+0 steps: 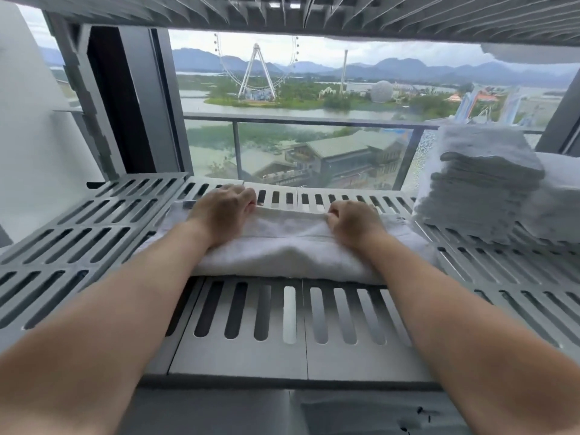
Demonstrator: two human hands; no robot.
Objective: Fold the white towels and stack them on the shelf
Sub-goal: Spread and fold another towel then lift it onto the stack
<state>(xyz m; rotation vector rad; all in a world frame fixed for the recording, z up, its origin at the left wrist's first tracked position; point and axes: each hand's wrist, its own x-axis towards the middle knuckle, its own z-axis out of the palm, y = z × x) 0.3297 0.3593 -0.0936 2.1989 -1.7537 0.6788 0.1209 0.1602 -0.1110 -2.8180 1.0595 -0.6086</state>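
left hand (221,211) and right hand (354,224), fingers curled, grip one white towel (288,249) on one slotted shelf (248,359); one towel stack (480,189) at 2 o'clock.

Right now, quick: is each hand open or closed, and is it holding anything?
Left hand: closed, gripping the far edge of the white towel.
Right hand: closed, gripping the same edge.
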